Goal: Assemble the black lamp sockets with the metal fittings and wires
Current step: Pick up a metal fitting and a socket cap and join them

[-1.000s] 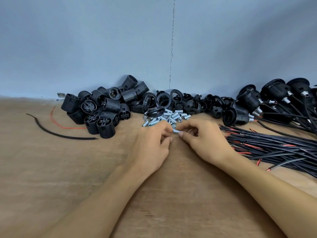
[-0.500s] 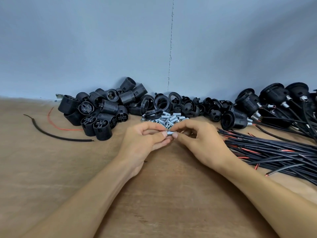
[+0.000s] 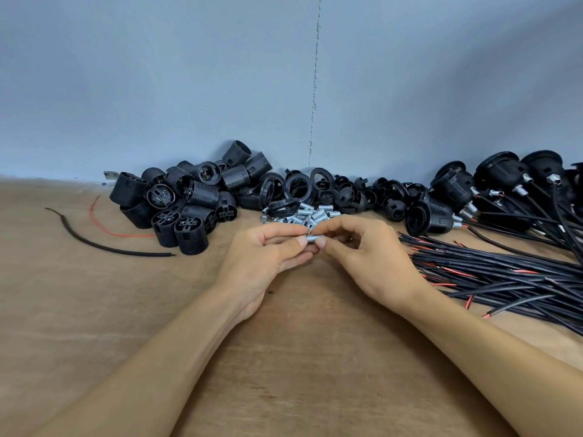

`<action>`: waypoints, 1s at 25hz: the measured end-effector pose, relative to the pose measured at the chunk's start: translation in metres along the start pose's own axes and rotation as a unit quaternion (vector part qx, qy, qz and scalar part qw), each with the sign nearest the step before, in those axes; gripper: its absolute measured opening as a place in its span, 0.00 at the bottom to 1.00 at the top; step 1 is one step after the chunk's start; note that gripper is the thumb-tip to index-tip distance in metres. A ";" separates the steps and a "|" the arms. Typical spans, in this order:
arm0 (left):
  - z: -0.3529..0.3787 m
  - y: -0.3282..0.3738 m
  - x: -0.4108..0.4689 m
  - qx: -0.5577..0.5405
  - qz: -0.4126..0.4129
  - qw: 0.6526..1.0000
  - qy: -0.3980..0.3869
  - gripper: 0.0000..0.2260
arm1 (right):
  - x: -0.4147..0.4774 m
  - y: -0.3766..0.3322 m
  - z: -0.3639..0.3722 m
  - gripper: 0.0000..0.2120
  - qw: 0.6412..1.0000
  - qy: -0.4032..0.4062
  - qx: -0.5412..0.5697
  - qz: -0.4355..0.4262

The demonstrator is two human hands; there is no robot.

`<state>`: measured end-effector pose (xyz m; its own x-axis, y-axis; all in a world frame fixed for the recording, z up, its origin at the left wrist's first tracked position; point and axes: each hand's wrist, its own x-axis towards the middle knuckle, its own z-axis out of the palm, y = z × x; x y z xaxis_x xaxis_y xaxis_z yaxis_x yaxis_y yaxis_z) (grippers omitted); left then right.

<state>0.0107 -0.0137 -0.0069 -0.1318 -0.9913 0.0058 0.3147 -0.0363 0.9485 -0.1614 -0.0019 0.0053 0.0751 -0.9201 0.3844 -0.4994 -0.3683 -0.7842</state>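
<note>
Both hands, left hand (image 3: 265,257) and right hand (image 3: 362,253), pinch one metal fitting (image 3: 314,239) above the worktop (image 3: 299,342); next, probably, fitting it to a socket (image 3: 189,234).

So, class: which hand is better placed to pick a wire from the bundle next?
Probably the right hand: the wire bundle lies just beside it, while the left hand sits farther off, beyond the threaded metal tube both hands pinch, and could hold that alone.

Even soft light, faint shadows, sharp centre, wide-angle bending at edges.
</note>
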 end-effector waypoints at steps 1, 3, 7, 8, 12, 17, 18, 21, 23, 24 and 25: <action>0.000 -0.001 0.000 0.002 0.008 1.000 0.005 0.07 | 0.000 0.000 0.000 0.05 1.000 -0.003 0.002 0.002; 0.001 -0.002 -0.001 0.008 0.018 1.000 0.008 0.07 | 0.000 0.001 -0.001 0.05 1.000 -0.009 0.005 0.005; 0.002 -0.004 -0.002 0.032 0.033 0.999 0.006 0.07 | -0.001 0.000 -0.001 0.04 1.000 -0.001 0.019 0.003; 0.002 -0.004 -0.001 0.032 0.034 0.999 0.006 0.07 | -0.001 0.000 -0.001 0.04 1.000 0.004 0.015 -0.003; 0.000 -0.002 0.000 0.019 0.018 1.000 -0.005 0.06 | -0.004 -0.004 0.000 0.05 0.999 0.026 -0.015 -0.030; -0.002 0.001 0.001 -0.003 -0.006 1.000 -0.022 0.07 | -0.005 -0.003 0.000 0.06 0.999 0.021 -0.002 -0.036; -0.002 0.000 0.001 -0.003 -0.005 1.000 -0.020 0.07 | -0.005 -0.002 0.000 0.06 0.999 0.020 -0.003 -0.032; -0.001 -0.002 0.001 0.003 0.012 1.000 -0.009 0.06 | -0.003 0.001 -0.001 0.05 0.999 0.023 -0.007 -0.027; 0.000 -0.003 0.000 0.003 0.020 1.000 -0.008 0.06 | -0.004 0.002 -0.001 0.04 0.999 0.021 0.002 -0.027; 0.000 -0.003 0.000 0.004 0.026 1.000 -0.009 0.07 | -0.004 0.001 -0.001 0.04 0.999 0.016 0.003 -0.028; 0.000 -0.003 -0.001 0.009 0.033 0.999 -0.009 0.07 | -0.004 0.000 -0.001 0.06 0.999 0.012 -0.007 -0.032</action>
<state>0.0099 -0.0129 -0.0101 -0.1289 -0.9888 0.0750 0.3059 0.0323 0.9515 -0.1629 0.0018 0.0043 0.0865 -0.8909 0.4459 -0.5066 -0.4248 -0.7503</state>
